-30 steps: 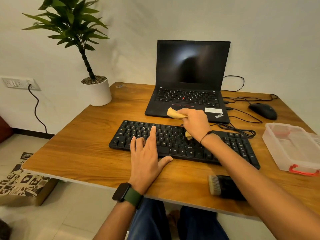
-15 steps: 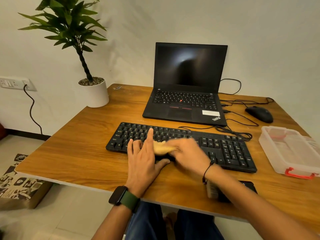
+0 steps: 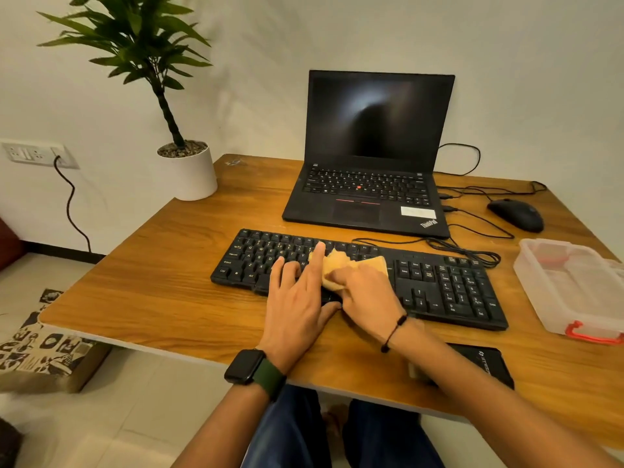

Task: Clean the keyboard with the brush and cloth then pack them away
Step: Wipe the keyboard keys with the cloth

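A black keyboard (image 3: 449, 285) lies across the middle of the wooden desk (image 3: 175, 292). My left hand (image 3: 297, 298) rests flat on its left half, fingers straight, holding it down. My right hand (image 3: 366, 293) presses a crumpled yellow cloth (image 3: 337, 265) onto the middle keys, fingers curled over the cloth. The black brush (image 3: 486, 364) lies near the desk's front edge, mostly hidden behind my right forearm.
An open black laptop (image 3: 368, 197) stands behind the keyboard. A black mouse (image 3: 516, 214) and loose cables (image 3: 469, 251) lie at the back right. A clear plastic box (image 3: 574, 288) with a red latch sits at the right edge. A potted plant (image 3: 187, 170) stands at the back left.
My right hand has brought the cloth from the laptop's front edge down onto the keyboard's middle keys and is wiping there. My left hand has stayed on the keyboard.
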